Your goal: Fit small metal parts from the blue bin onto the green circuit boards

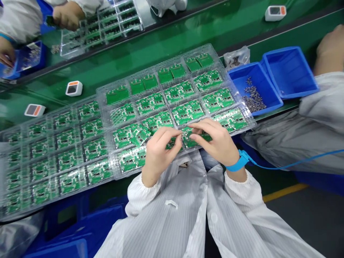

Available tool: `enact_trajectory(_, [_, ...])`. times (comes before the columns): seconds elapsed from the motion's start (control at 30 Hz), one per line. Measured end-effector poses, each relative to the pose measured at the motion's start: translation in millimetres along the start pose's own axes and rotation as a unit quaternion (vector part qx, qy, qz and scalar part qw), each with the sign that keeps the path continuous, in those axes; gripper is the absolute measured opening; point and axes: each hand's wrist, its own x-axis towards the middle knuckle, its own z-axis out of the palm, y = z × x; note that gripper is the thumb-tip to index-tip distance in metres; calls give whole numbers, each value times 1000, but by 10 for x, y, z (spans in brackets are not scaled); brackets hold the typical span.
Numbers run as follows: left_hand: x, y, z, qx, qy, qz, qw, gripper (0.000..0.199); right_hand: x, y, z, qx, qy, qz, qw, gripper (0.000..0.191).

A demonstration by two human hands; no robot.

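Observation:
A clear plastic tray (206, 46) full of green circuit boards lies in front of me, with a small circuit board (187, 141) between my hands at its near side. My left hand (162, 148) has thumb and index finger pinched together at that board's left edge; whatever is between the tips is too small to make out. My right hand (219, 141), with a blue wrist strap (238, 162), curls its thumb and fingers around the board's right part. Whether the board is lifted off the tray, I cannot tell. Another board (140, 134) lies askew on top of its neighbours, left of my left hand.
A second tray of boards (67, 157) adjoins on the left. At right stand a blue bin (271, 95) with small metal parts, another blue bin (292, 71) and a plastic bag (236, 57). Co-workers' hands (67, 16) (331, 48) show across the line and at right.

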Motion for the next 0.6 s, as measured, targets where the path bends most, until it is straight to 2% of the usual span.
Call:
enact_trajectory(0.1, [20, 43, 11, -11, -12, 6, 1000, 14, 14, -26, 44, 24, 21, -30, 999, 23])
enact_trajectory(0.23, [32, 55, 19, -14, -4, 7, 1000, 13, 12, -40, 67, 36, 53, -31, 997, 14])
enact_trajectory(0.43, [20, 48, 24, -19, -11, 10, 1000, 13, 9, -35, 46, 56, 50, -45, 996, 17])
enact_trajectory(0.6, [20, 53, 24, -25, -13, 15, 999, 13, 2, -44, 41, 44, 34, -24, 998, 21])
